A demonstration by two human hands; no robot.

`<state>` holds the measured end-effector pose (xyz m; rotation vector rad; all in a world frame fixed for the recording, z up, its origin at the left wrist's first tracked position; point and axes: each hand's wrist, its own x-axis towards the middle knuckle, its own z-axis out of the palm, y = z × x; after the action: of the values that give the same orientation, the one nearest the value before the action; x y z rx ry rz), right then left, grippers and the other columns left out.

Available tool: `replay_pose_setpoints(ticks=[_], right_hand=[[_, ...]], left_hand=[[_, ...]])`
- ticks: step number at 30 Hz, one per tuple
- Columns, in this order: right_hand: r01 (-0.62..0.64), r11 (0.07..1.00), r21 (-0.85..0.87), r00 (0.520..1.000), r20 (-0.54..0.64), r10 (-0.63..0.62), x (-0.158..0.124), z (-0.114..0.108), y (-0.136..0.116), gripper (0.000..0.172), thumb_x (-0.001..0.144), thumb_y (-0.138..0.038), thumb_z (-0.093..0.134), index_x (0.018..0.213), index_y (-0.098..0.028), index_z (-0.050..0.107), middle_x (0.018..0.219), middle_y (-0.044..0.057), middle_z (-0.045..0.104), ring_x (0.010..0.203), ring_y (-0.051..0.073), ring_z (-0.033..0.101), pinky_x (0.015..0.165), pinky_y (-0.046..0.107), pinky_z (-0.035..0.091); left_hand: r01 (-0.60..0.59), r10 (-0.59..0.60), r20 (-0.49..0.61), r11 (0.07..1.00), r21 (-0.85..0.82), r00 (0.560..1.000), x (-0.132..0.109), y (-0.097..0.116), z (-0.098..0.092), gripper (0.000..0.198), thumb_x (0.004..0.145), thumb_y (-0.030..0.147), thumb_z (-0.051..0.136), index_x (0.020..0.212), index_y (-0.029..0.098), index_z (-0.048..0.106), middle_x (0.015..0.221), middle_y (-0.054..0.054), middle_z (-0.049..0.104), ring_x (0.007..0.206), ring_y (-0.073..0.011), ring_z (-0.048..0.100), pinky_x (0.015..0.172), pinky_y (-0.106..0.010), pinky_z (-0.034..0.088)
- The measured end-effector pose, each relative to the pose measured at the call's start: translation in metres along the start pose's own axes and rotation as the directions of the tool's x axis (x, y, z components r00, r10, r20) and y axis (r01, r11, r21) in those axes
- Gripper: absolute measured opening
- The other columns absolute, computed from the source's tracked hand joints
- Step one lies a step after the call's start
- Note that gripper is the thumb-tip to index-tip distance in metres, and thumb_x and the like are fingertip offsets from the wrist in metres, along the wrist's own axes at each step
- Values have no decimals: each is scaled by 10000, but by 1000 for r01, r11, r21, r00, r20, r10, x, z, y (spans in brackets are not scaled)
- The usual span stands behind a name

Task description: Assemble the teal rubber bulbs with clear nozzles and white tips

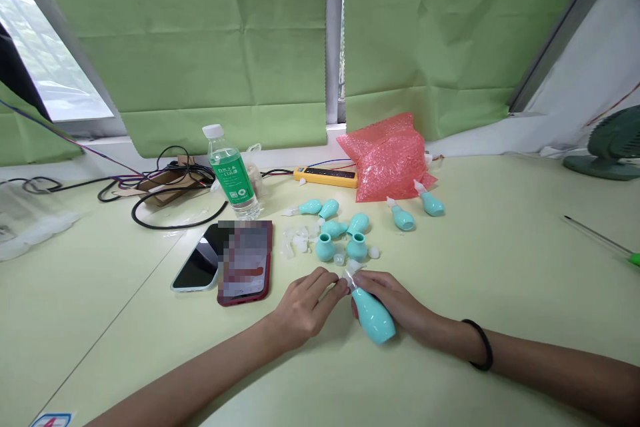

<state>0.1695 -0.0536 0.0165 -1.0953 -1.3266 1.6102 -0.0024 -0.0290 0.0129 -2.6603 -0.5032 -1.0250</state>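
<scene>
A turquoise bulb aspirator (374,318) with a clear nozzle (354,268) is tilted between my hands at the front of the table, its fat end toward me. My right hand (387,294) is closed round its upper part from the right. From the left, the fingers of my left hand (307,304) pinch at the clear collar, and their tips are partly hidden. Just beyond stand two open turquoise bulbs (325,248) with their mouths up. Small clear plastic parts (300,240) lie beside them. Several more turquoise bulbs (359,223) lie behind, some with clear nozzles fitted.
Two phones (245,264) lie to the left, with a water bottle (231,174) behind them. Black cables (165,214) tangle at the back left. A yellow power strip (325,177) and a pink bubble-wrap bag (390,160) are at the back. To the right are a screwdriver (600,238) and a fan (613,144).
</scene>
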Motion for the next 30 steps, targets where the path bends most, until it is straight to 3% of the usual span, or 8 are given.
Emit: replay_pose_setpoints(ticks=[5,13,20,25,30], right_hand=[[-10,999,-44,1000,-17,9,0,0,0,329,758,-440,417,644,-135,469,568,6,512,522,97,442,514,224,347],[2,994,-110,1000,21,0,1,-2,2,306,777,-423,396,684,-143,477,590,4,506,552,107,459,529,231,347],[-4,993,-114,1000,-10,3,1,0,-1,307,754,-428,428,669,-138,488,588,-1,508,536,94,435,517,221,344],[-56,998,-32,998,25,57,1,-2,-3,309,756,-426,429,703,-131,503,566,8,522,506,91,451,483,210,344],[-66,995,75,998,17,64,0,-3,0,310,752,-432,439,697,-131,491,535,10,529,465,83,449,443,195,333]], left_hand=[[-23,24,-12,999,28,1000,-1,-1,3,124,747,61,475,865,86,504,684,-61,551,613,-132,467,468,-222,381],[182,-177,41,953,-244,983,5,0,6,98,784,92,421,802,128,510,691,-36,545,636,-102,484,554,-202,423],[171,-164,110,984,-51,980,4,5,6,117,788,104,363,743,129,468,614,-27,536,550,-115,465,423,-195,363],[370,-320,220,897,-243,921,7,5,0,87,789,147,339,791,148,426,605,2,510,499,-80,446,439,-174,364],[557,-460,327,756,-344,826,8,1,-5,69,792,192,335,767,175,398,526,49,418,444,-65,379,421,-162,317]])
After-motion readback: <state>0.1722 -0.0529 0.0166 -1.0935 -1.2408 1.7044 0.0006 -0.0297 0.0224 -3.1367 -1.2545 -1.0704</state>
